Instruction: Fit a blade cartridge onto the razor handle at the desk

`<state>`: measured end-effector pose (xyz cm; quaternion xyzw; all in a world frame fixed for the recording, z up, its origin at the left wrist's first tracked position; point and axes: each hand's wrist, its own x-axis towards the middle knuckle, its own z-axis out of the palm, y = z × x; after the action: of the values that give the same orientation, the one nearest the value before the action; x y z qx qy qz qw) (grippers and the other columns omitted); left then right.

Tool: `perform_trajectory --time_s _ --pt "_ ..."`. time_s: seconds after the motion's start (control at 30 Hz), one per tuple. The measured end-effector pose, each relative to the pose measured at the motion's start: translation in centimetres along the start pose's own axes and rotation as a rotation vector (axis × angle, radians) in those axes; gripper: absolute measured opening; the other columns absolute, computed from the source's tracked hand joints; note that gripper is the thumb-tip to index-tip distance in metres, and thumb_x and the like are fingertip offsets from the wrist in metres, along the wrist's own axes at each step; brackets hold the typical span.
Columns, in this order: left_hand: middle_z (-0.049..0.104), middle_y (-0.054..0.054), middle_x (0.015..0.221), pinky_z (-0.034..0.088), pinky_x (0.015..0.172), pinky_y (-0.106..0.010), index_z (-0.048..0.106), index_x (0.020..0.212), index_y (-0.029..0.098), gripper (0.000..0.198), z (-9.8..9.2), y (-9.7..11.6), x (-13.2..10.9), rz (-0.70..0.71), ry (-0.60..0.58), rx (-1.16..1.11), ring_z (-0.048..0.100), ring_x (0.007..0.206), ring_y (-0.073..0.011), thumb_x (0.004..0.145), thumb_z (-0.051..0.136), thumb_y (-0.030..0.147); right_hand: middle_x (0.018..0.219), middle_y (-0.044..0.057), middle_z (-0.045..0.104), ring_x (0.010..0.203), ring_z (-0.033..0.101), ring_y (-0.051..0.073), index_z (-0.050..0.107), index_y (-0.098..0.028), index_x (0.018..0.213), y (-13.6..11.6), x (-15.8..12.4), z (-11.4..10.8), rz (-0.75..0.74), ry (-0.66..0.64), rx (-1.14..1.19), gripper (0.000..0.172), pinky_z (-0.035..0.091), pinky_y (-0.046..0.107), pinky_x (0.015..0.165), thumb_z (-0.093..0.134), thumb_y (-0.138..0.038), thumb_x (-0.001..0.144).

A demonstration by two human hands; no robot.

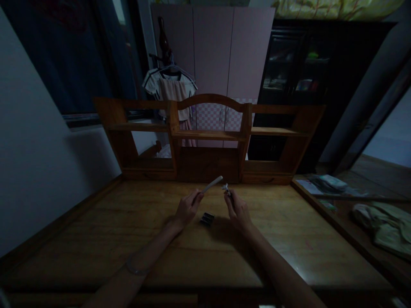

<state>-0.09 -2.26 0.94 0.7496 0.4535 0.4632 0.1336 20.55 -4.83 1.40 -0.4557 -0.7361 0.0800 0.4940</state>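
My left hand [189,207] is closed around one end of a slim, pale, rod-like object [213,183], which slants up to the right. My right hand [237,209] grips a small dark-handled tool with a shiny silver head [226,187], held upright. The pale rod's far tip comes close to that silver head, with a small gap between them. Below and between my hands, a small dark case with several slots [207,219] lies on the wooden desk [144,248]. It is too dim to tell the exact kind of either held object.
A wooden shelf unit [210,136] lines the desk's back edge. A raised wooden rim [334,218] borders the right side, with folded cloth [385,226] beyond it. Clothes [173,87] hang behind the shelf, before a pink wardrobe [212,51]. A white wall [38,149] stands left.
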Motion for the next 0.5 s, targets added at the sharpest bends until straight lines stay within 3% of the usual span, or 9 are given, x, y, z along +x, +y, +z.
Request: perform_trajectory --time_s 0.2,0.37,0.5 --pt "0.054 0.0 0.068 0.034 0.058 -0.021 0.056 0.086 0.02 0.029 0.21 0.2 0.31 0.009 -0.113 0.049 0.052 0.061 -0.0122 0.091 0.037 0.04 0.085 0.005 0.061 0.073 0.059 0.019 0.047 -0.021 0.104 0.06 -0.03 0.03 0.004 0.008 0.018 0.018 0.041 0.027 0.064 0.034 -0.031 0.095" --pt "0.053 0.001 0.066 0.032 0.056 -0.021 0.055 0.09 0.019 0.028 0.07 -0.01 0.19 0.003 -0.057 0.041 0.05 0.057 -0.011 0.091 0.037 0.041 0.086 0.005 0.061 0.074 0.059 0.019 0.047 -0.021 0.103 -0.12 0.0 -0.07 0.006 -0.003 0.018 0.018 0.04 0.027 0.065 0.034 -0.03 0.095" --pt "0.051 0.002 0.063 0.031 0.055 -0.021 0.055 0.087 0.02 0.028 0.3 -0.13 0.17 0.026 -0.078 0.061 0.049 0.055 -0.0106 0.09 0.038 0.042 0.086 0.006 0.061 0.075 0.059 0.019 0.048 -0.02 0.102 -0.07 -0.02 -0.05 0.009 0.008 0.028 0.018 0.041 0.027 0.067 0.034 -0.03 0.095"
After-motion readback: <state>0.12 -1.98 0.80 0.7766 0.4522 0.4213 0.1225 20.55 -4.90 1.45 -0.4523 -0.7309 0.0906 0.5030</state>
